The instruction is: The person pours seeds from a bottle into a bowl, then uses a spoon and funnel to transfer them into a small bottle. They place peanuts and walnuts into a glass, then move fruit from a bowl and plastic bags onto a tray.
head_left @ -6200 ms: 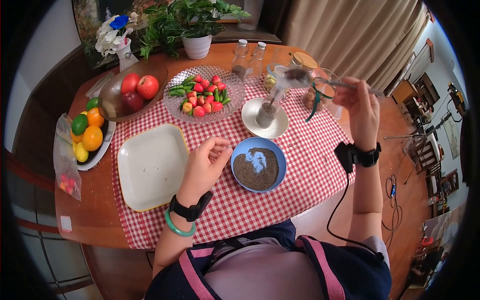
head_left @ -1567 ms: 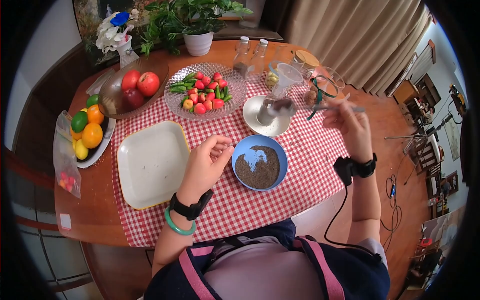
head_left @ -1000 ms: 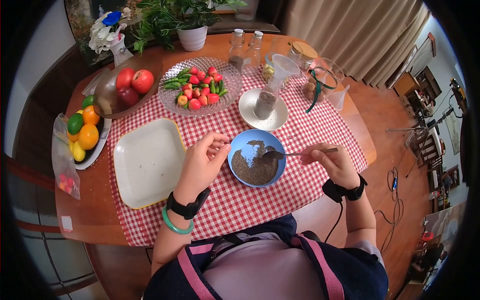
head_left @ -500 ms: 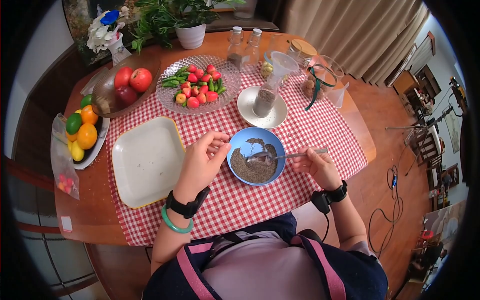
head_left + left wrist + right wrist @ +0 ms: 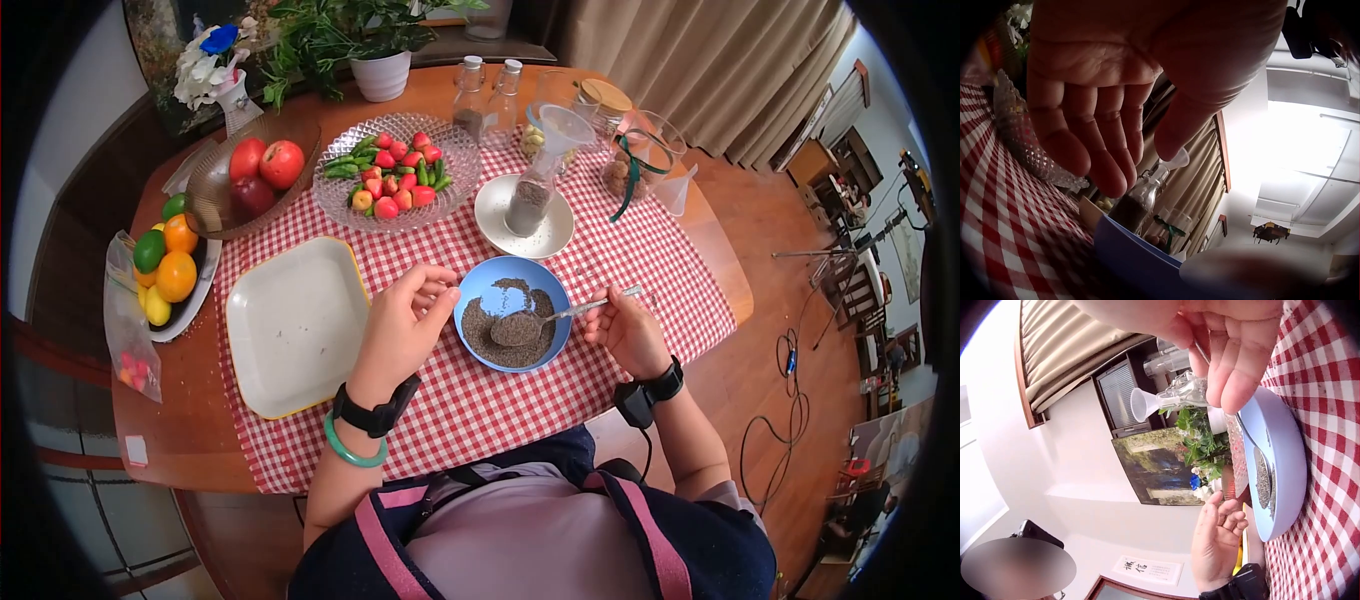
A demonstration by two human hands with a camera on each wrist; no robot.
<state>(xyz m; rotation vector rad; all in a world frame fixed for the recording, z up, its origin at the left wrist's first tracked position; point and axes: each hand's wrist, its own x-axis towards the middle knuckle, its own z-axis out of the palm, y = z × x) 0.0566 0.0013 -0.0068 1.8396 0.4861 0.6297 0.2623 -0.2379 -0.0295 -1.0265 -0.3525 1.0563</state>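
Observation:
My right hand (image 5: 632, 335) pinches the handle of a metal spoon (image 5: 583, 309) between thumb and fingers, right of a blue bowl (image 5: 490, 273). Dark, fine seed-like grains fill the spoon's tip, low inside the bowl. More of these grains (image 5: 478, 325) lie round the bowl's bottom, with a bare blue patch among them. By the bowl's left rim, my left hand (image 5: 400, 320) holds nothing, its fingers loosely bent. Behind the bowl, a glass bottle (image 5: 528, 208) part-filled with grains stands in a white bowl (image 5: 490, 205), a clear funnel (image 5: 566, 128) in its neck.
A white rectangular dish (image 5: 295, 325) lies left on the checked cloth (image 5: 420, 440). Behind are a glass plate (image 5: 335, 205) of strawberries and peppers, two stoppered bottles (image 5: 505, 95), and a ribboned jar (image 5: 645, 160) at right. A fruit bowl (image 5: 210, 205) stands far left.
My right hand has come down from beside the funnel bottle to the blue bowl. The spoon has dipped into the grains and now carries a heap. My left hand has stayed almost still.

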